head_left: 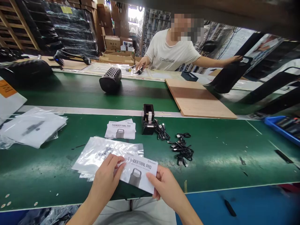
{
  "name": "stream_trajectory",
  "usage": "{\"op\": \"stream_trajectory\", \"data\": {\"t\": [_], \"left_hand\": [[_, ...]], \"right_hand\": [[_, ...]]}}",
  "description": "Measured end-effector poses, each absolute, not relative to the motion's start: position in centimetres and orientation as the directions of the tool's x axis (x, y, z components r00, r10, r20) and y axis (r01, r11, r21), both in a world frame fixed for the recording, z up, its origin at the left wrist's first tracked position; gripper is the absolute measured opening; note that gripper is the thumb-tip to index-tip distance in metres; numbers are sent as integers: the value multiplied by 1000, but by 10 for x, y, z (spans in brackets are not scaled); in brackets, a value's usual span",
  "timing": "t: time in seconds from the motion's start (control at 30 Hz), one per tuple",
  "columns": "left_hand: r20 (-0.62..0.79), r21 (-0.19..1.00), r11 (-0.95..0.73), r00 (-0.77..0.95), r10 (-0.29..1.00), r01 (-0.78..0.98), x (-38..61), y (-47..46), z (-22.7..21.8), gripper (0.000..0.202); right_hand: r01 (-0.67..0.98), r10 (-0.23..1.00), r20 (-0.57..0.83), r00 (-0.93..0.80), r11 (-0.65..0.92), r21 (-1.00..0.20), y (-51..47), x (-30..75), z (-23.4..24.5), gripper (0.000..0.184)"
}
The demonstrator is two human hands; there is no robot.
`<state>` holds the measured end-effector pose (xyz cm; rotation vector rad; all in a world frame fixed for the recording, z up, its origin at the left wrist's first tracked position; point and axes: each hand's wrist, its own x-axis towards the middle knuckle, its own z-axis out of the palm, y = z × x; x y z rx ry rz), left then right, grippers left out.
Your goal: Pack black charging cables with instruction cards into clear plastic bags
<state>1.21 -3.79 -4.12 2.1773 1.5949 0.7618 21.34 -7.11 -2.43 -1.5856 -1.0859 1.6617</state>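
Observation:
A white instruction booklet (141, 175) printed "Thunder Trail Pro" is held level over the front of the green bench. Closed on its right end is my right hand (166, 185), thumb on top and fingers beneath. My left hand (108, 175) pinches the booklet's left edge, thumb against index finger; whether a bag layer is also in the pinch I cannot tell. Partly under my left hand lies a stack of clear plastic bags (91, 153). Beyond it rests a small pile of matching booklets (120, 129).
A black tape dispenser (148, 120) stands near bundled black cables (181, 150). More bags (35, 126) lie left. On the far green strip sit a black speaker (110, 79) and a wooden board (199, 98). A blue tray (281, 128) is right. Opposite, a co-worker (172, 50) handles a dark object.

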Motion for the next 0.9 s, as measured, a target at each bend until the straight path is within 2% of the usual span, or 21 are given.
{"op": "stream_trajectory", "data": {"t": [0.07,0.13,0.23,0.33,0.43,0.53,0.6,0.67,0.77,0.83,0.87,0.9], "left_hand": [[225,537,-338,255,940,773,13,-38,-41,16],[237,503,-370,286,928,781,13,-38,-42,21],[240,461,-394,316,918,795,13,-37,-42,19],[204,446,-377,318,926,812,13,-34,-37,21],[140,485,-343,316,938,804,15,-34,-25,20],[89,579,-302,309,947,758,18,-35,-12,18],[67,658,-273,306,950,702,21,-36,-6,17],[51,726,-248,309,950,642,22,-35,-5,17],[18,771,-206,302,953,603,20,-32,-7,18],[-26,771,-160,282,959,616,18,-29,-10,19],[-52,769,-137,275,960,625,17,-28,-12,20],[-76,766,-118,271,960,632,16,-27,-14,20]], "right_hand": [[162,849,-490,-199,-465,-870,-68,216,-26,25],[154,856,-477,-200,-453,-878,-63,217,-25,26],[97,845,-486,-223,-476,-874,-60,219,-19,34],[-5,786,-519,-335,-553,-833,-61,221,-8,36],[-74,795,-519,-314,-566,-821,-60,219,-5,32],[-72,836,-497,-231,-524,-849,-50,202,-14,26],[61,889,-421,-178,-417,-907,-41,185,-21,17],[234,948,-289,-135,-253,-939,-34,171,-23,8],[456,974,-113,-196,-12,-890,-24,169,-12,14],[636,991,-78,-109,9,-772,-16,187,-1,18],[720,999,-52,11,-45,-692,-10,199,3,20],[795,979,-2,206,-168,-582,-4,213,6,22]]}}
